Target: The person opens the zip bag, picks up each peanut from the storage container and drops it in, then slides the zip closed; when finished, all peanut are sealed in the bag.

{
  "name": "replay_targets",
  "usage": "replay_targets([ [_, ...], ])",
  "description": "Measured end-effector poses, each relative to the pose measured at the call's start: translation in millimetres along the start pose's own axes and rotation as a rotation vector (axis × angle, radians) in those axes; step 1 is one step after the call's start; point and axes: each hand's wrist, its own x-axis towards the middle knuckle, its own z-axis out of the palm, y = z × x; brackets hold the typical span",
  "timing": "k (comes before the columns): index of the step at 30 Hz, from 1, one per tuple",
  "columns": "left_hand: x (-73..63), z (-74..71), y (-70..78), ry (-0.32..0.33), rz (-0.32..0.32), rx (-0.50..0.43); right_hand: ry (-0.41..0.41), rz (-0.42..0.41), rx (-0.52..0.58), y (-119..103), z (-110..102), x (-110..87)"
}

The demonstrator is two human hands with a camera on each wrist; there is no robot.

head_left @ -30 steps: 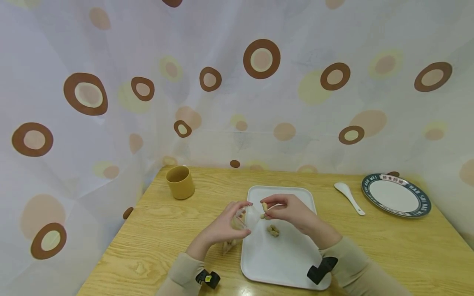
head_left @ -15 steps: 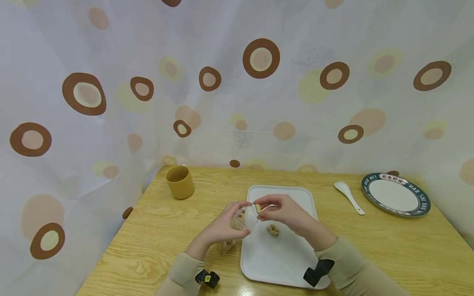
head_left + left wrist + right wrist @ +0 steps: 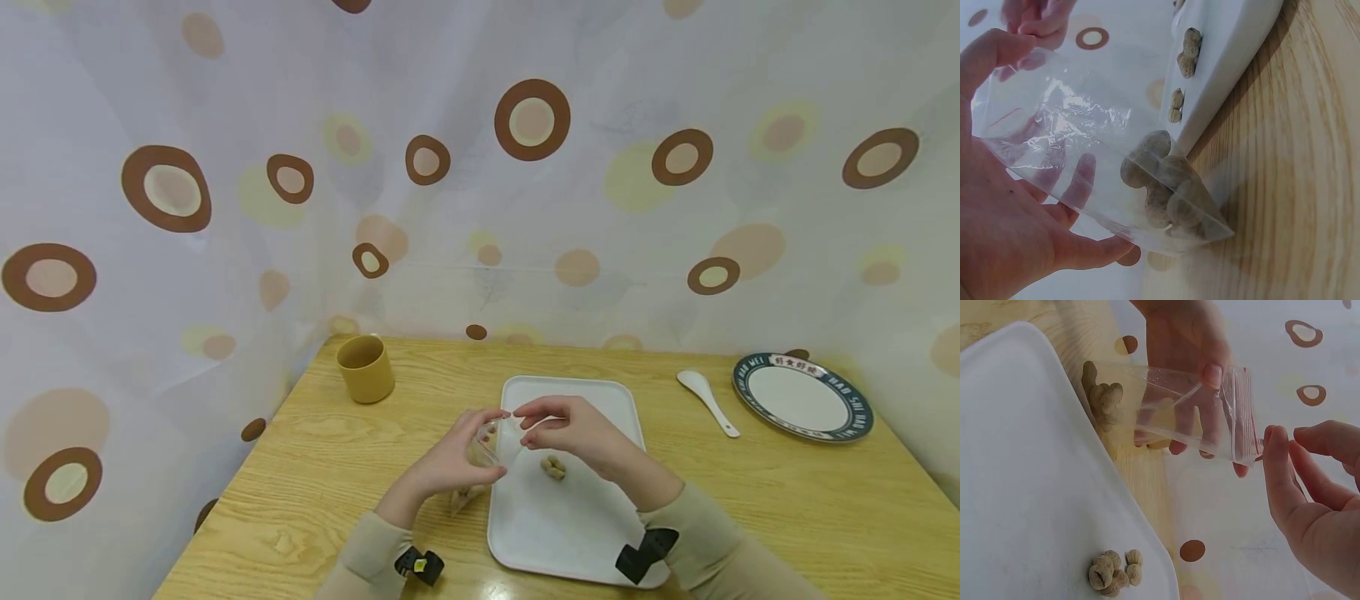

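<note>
My left hand (image 3: 453,457) holds a clear zip bag (image 3: 1241,419) by its upper part, thumb on one side and fingers on the other. The bag's mouth faces my right hand. Several unshelled peanuts (image 3: 1163,184) lie in its bottom corner, low over the wood by the tray's edge. My right hand (image 3: 576,435) is right at the mouth, fingers loosely bent. No peanut shows between its fingertips. A small group of loose peanuts (image 3: 1110,575) lies on the white tray (image 3: 570,533).
A yellow mug (image 3: 365,371) stands at the table's back left. To the right of the tray are a white spoon (image 3: 708,402) and a blue-rimmed plate (image 3: 798,396). A patterned curtain (image 3: 450,217) hangs behind the wooden table (image 3: 300,483).
My right hand moved left to the bag's mouth with a peanut, then its fingertips let go of the peanut. The left hand keeps holding the bag in the same spot.
</note>
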Motion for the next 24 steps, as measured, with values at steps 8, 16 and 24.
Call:
replay_targets([
  [8,-0.7,0.0,-0.3,0.012,-0.007,0.008,0.049,-0.013,-0.032,6.0,-11.5,-1.4],
  [16,-1.3,-0.5,0.9,0.012,-0.004,-0.003,0.114,0.053,-0.066,19.7,-21.3,3.1],
  [24,-2.2,-1.3,0.9,0.012,0.002,-0.008,0.126,0.107,-0.065,31.5,-22.4,7.6],
])
